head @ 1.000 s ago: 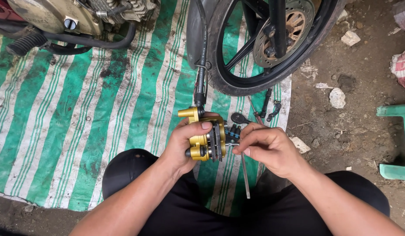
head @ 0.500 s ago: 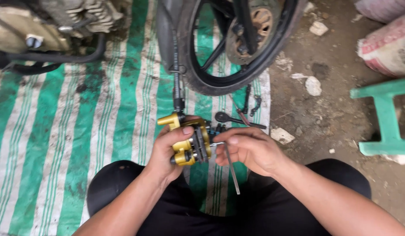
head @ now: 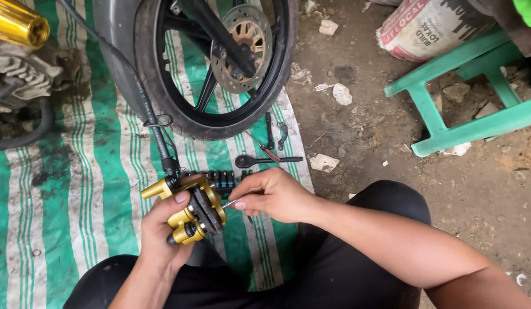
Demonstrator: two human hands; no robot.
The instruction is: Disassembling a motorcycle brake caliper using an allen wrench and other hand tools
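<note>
My left hand (head: 162, 232) grips a gold brake caliper (head: 188, 209) from below, thumb on top. A black brake hose (head: 148, 117) runs up from the caliper past the tyre. My right hand (head: 274, 194) pinches a thin metal tool (head: 230, 203) whose tip meets the caliper's dark pads. Both hands hover above my knees over a green and white striped tarp (head: 99, 171).
A motorcycle front wheel (head: 219, 68) with its brake disc stands just ahead. A ratchet handle (head: 265, 161), a socket rail (head: 222, 178) and small tools lie on the tarp. A green plastic stool (head: 466, 97) and a sack (head: 431, 26) are on the dirt at right.
The view has shifted so the wheel and stool sit further left and lower. My right hand has moved closer to the caliper, and the long tool shaft no longer hangs below it.
</note>
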